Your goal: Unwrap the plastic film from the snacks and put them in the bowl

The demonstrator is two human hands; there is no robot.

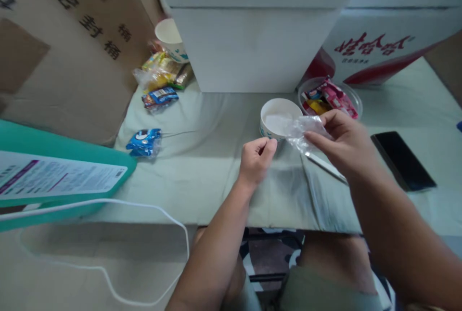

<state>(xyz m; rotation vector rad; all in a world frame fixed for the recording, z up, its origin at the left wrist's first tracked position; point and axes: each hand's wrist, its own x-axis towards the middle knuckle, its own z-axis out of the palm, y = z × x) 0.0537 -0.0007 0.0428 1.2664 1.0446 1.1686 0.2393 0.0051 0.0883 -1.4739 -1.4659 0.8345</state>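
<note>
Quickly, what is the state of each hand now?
Left hand: closed, pinched; what it holds cannot be told.
Right hand: closed on crumpled clear plastic wrapper.

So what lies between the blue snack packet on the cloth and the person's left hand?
In the head view, only bare pale green cloth lies between the blue snack packet and the left hand; a thin crease or wire runs partway from the packet.

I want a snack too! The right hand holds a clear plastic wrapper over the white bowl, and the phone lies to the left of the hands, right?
Not quite. The phone lies to the right of the hands, as the head view shows. The right hand does hold the clear plastic wrapper by the white bowl.
</note>
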